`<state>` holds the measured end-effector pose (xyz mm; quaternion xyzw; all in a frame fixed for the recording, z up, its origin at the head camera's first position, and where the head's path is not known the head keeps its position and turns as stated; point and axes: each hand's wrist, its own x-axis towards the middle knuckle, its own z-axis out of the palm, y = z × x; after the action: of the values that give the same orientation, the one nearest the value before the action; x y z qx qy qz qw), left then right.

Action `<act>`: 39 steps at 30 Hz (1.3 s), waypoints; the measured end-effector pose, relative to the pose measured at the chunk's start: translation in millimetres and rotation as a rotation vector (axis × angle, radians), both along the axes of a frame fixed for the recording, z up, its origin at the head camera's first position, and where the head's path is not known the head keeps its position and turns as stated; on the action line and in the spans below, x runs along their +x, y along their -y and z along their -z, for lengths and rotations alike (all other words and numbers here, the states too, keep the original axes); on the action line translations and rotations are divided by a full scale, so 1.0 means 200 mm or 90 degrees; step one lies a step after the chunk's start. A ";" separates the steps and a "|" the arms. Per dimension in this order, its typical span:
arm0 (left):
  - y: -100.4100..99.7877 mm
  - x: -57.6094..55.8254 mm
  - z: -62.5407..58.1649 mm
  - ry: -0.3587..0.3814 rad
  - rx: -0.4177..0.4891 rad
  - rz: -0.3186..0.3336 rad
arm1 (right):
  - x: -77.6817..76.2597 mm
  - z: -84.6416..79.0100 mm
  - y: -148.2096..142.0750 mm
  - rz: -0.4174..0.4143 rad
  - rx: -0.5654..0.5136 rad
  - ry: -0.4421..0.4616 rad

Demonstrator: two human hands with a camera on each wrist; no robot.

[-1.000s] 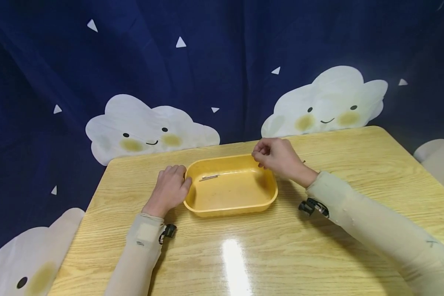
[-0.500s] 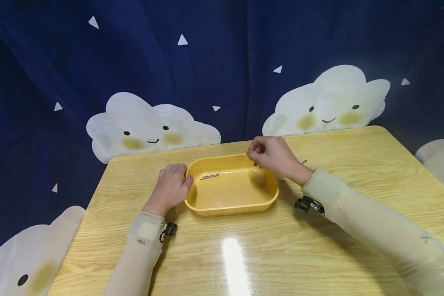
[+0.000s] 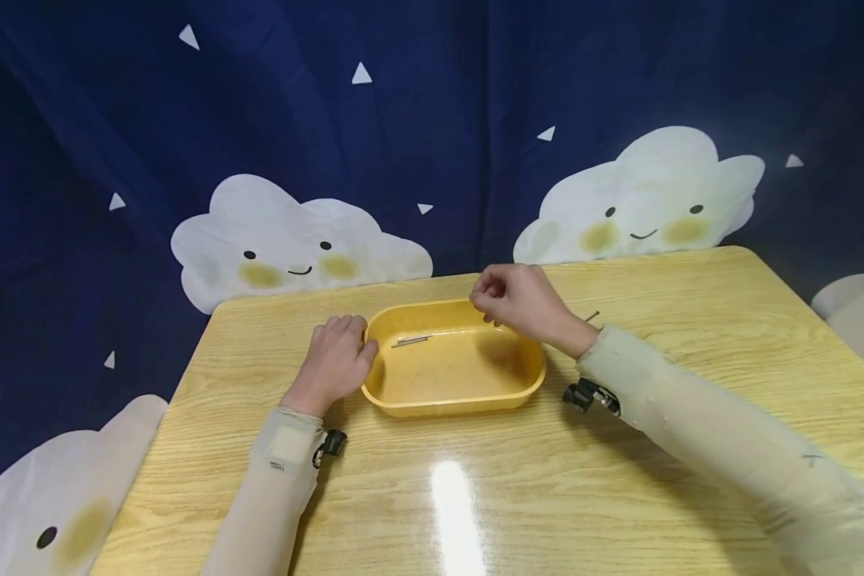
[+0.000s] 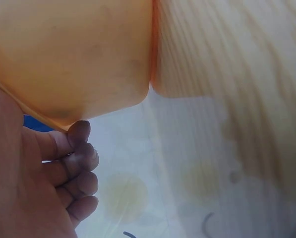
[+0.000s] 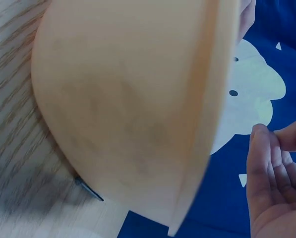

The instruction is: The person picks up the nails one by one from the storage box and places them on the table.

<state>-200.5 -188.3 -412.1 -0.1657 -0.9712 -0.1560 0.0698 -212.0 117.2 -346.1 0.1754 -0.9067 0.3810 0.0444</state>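
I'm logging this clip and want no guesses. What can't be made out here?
- Head view: whether the right hand pinches anything; its curled fingers hide it.
- Head view: the thin metal piece in the yellow tray is too small to identify.
- Right wrist view: the dark item is mostly hidden by the tray.

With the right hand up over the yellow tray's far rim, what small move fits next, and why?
Probably lower the right hand a little into the yellow tray and open the fingertips. Its fingers are pinched together above the far rim, though what they hold is too small to see. One thin metal pin already lies inside, another lies on the table, and the left hand rests against the tray's side.
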 end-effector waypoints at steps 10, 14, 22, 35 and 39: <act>0.00 0.00 0.00 -0.002 -0.003 -0.002 | -0.02 0.01 0.04 -0.025 -0.007 -0.003; 0.00 0.00 0.00 -0.001 -0.003 -0.002 | -0.04 0.00 0.06 -0.021 -0.015 -0.010; 0.00 0.00 -0.02 0.002 -0.003 -0.003 | -0.05 -0.02 0.09 -0.026 -0.010 -0.003; 0.00 0.00 -0.01 0.000 -0.002 -0.002 | -0.09 -0.07 0.13 -0.048 -0.026 -0.010; 0.00 0.00 -0.01 0.001 -0.002 0.000 | -0.10 -0.09 0.14 -0.050 -0.022 -0.006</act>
<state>-201.4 -188.6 -409.7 -0.1656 -0.9716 -0.1542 0.0691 -232.6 88.4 -329.0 0.2117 -0.8921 0.3975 0.0370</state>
